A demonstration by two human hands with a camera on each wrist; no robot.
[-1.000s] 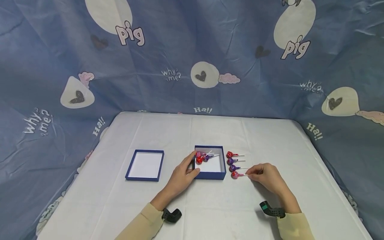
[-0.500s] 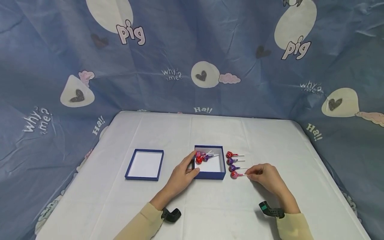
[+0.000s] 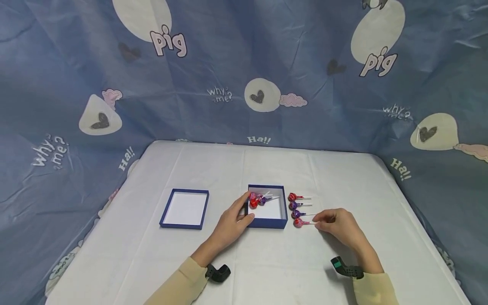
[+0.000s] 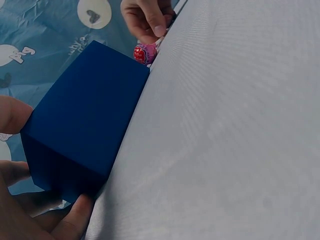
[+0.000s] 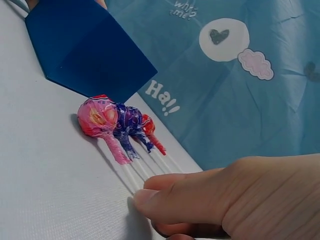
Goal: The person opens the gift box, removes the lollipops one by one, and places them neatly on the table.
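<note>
A blue box (image 3: 267, 223) with a white inside stands mid-table, with several wrapped lollipops (image 3: 253, 203) lying at its left inside. My left hand (image 3: 228, 222) grips the box's left side, thumb at the near corner; the left wrist view shows fingers around the blue wall. Right of the box lie lollipops in a column, heads left: a red one (image 3: 292, 197), two purple ones (image 3: 293, 205) and, nearest me, a pink one (image 5: 97, 117). My right hand (image 3: 339, 224) pinches the pink lollipop's white stick between thumb and forefinger, its head down at table level.
Left of the box lies a blue-rimmed lid (image 3: 184, 209), its white inside up. A white cloth covers the table (image 3: 267, 271). Behind it hangs a blue printed curtain (image 3: 213, 127).
Almost nothing differs: both hands keep their places on the box and the pink lollipop's stick. The head view shifts very slightly.
</note>
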